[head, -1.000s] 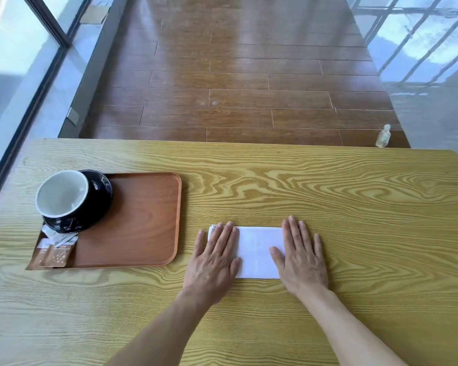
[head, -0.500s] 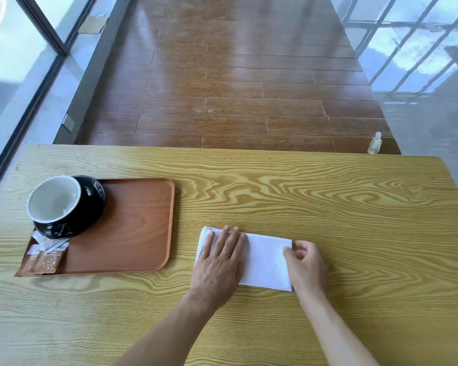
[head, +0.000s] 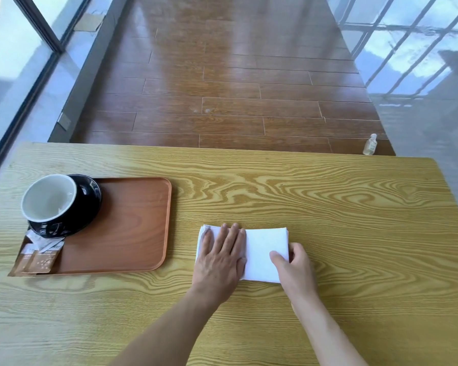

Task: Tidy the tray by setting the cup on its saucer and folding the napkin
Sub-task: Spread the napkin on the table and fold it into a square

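Note:
A white napkin lies folded into a rectangle on the wooden table, right of the tray. My left hand presses flat on the napkin's left half, fingers spread. My right hand pinches the napkin's right edge between thumb and curled fingers. On the brown tray, a black cup with a white inside sits on its black saucer at the tray's far left corner.
Several small sachets lie in the tray's near left corner. Beyond the table's far edge is a wooden floor with a small clear bottle on it. Glass walls stand left and right.
My right hand went from lying flat on the napkin to curling and pinching its right edge. My left hand stayed pressed on the left half.

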